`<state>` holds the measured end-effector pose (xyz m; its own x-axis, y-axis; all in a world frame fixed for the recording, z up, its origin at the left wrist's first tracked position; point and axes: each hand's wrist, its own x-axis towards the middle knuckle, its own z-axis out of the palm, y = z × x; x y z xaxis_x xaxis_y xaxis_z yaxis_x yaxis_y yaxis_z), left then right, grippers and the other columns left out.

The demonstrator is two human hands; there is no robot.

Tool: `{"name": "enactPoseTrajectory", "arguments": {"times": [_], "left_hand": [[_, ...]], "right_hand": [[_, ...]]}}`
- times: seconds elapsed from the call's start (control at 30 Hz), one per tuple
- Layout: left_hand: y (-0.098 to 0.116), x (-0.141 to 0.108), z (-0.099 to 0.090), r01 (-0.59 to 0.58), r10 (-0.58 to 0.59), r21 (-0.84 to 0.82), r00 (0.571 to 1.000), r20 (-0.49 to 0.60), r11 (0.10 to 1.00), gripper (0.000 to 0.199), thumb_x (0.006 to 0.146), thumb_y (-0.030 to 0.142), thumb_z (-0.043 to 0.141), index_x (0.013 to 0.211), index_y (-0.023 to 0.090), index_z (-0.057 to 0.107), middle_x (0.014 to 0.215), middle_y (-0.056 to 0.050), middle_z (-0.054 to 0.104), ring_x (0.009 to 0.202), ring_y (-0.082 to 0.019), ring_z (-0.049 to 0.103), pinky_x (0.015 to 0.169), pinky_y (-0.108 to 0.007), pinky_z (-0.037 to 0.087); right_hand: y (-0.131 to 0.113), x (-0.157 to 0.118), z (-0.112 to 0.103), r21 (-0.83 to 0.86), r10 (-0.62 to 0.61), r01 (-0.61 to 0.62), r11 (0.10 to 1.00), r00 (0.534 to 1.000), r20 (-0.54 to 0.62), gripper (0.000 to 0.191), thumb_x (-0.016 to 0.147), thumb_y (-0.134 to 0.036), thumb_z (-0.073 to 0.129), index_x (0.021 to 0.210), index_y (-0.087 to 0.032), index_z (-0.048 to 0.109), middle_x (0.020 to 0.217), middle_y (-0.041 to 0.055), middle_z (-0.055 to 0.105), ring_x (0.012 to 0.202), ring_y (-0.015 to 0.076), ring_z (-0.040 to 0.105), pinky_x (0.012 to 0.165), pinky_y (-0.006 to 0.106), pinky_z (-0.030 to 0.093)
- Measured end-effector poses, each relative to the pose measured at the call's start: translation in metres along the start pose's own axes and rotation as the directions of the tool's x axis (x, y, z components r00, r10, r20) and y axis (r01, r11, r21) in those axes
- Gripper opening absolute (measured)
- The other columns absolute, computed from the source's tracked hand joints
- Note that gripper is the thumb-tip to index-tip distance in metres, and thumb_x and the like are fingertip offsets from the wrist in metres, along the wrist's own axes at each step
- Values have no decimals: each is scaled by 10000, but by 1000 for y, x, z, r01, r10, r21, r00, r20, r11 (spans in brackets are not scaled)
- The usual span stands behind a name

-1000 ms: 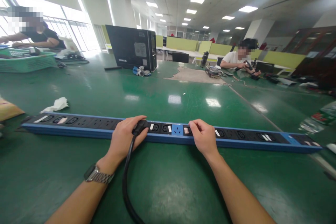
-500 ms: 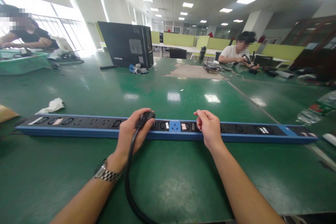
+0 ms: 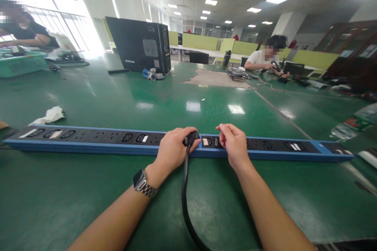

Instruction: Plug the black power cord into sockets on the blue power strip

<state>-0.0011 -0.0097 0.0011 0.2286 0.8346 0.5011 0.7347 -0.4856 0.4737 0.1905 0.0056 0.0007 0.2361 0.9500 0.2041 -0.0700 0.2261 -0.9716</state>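
Note:
A long blue and black power strip with several sockets lies across the table in front of me. My left hand is closed round a black plug over the strip's middle, where it covers most of the blue socket section. Whether the plug's pins are in a socket I cannot tell. From the plug a thick black cord hangs toward me and off the bottom edge. Just right of it, my right hand is above the strip with fingers curled and thumb pinched; anything between them is too small to make out.
Behind the strip stand a black computer case and a pair of gloves. Crumpled white tissue lies left, a plastic bottle right. Two people sit across the table, one beside a green basket.
My left hand has carried the plug right along the strip, from the sockets left of the blue section to the blue section itself. My right hand has barely moved.

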Motion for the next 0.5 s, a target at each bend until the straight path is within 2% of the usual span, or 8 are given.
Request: {"name": "enactPoseTrajectory", "arguments": {"times": [0.23,0.33,0.5], "left_hand": [[11,1,3,60,-62,121,998,12,991,309,870,445,623,1109,257,674,962,-51,722,874,-230,665,782,-336,519],[13,-2,4,85,-83,202,996,-18,976,323,883,481,595,1108,262,672,932,-53,722,853,-236,664,759,-343,510],[10,-3,8,29,-26,191,1000,-17,981,285,876,421,625,1094,246,680,969,-59,726,922,-242,654,820,-368,503]], "right_hand": [[-1,-2,2,-22,-7,7,1000,1000,-8,274,758,-413,675,702,-146,656,459,-62,463,409,65,379,406,201,287],[-1,-3,2,-30,-14,13,999,1000,-7,276,759,-412,676,700,-143,657,461,-59,464,413,68,384,411,204,291],[0,-3,2,-54,-27,27,998,1000,5,275,771,-412,662,700,-147,654,464,-61,459,413,74,381,421,214,294]]}}
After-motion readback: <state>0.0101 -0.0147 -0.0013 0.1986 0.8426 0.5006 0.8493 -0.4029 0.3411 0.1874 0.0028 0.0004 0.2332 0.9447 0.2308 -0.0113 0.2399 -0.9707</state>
